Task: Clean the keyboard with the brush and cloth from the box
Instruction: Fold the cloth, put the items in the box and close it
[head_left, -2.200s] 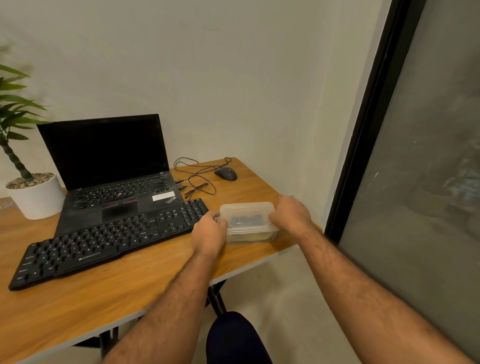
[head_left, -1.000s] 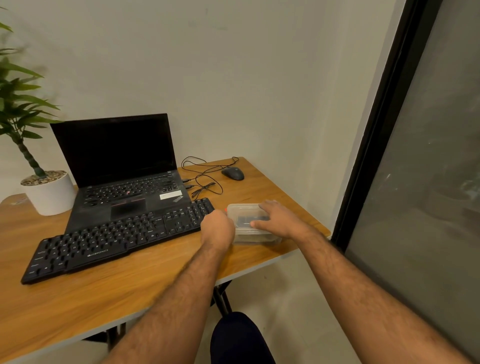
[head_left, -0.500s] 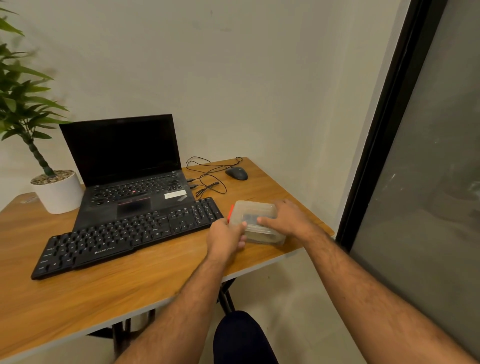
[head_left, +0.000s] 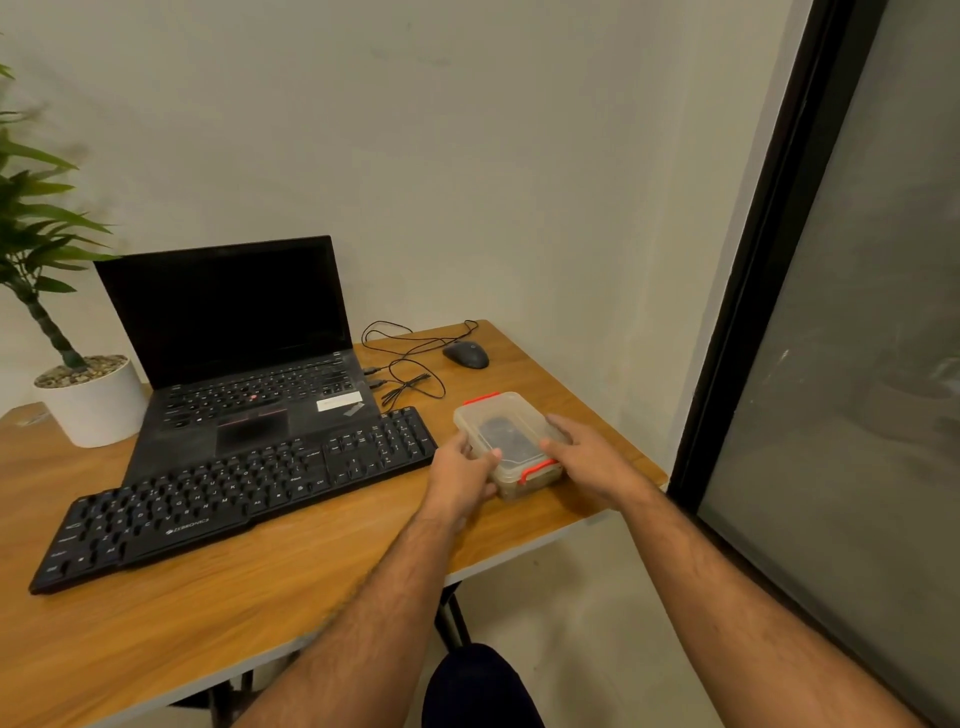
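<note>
**Both hands on the lidded box at the desk's right end**

The translucent plastic box (head_left: 506, 441) sits on the wooden desk (head_left: 218, 597) between the two hands, turned at an angle, its lid on. A red clip shows at its far end and another at its near end, between the hands. Something dark can be seen through the lid, too blurred to identify.

The left hand (head_left: 460, 475) grips the box's near-left corner, its thumb curled over the lid edge and its fingers wrapped under along the side. The right hand (head_left: 582, 454) holds the box's right side, thumb lying across the lid and fingers curved down round the wall. Both forearms reach in from the lower edge of the view.

Just left of the left hand lies the black keyboard (head_left: 234, 491), running diagonally away to the left, its right end close to the box but not touching it. Beyond the keyboard, further left of the hands, an open black laptop (head_left: 234, 353) stands with a dark screen. Ahead of the hands, past the box, a black mouse (head_left: 466, 355) rests near the desk's far edge, with loose black cables (head_left: 410, 364) looped between it and the laptop. Far off to the left of both hands stands a white pot (head_left: 93, 402) holding a green plant. To the right of the right hand, past the desk's edge, rises a dark-framed glass panel (head_left: 841, 364).
</note>
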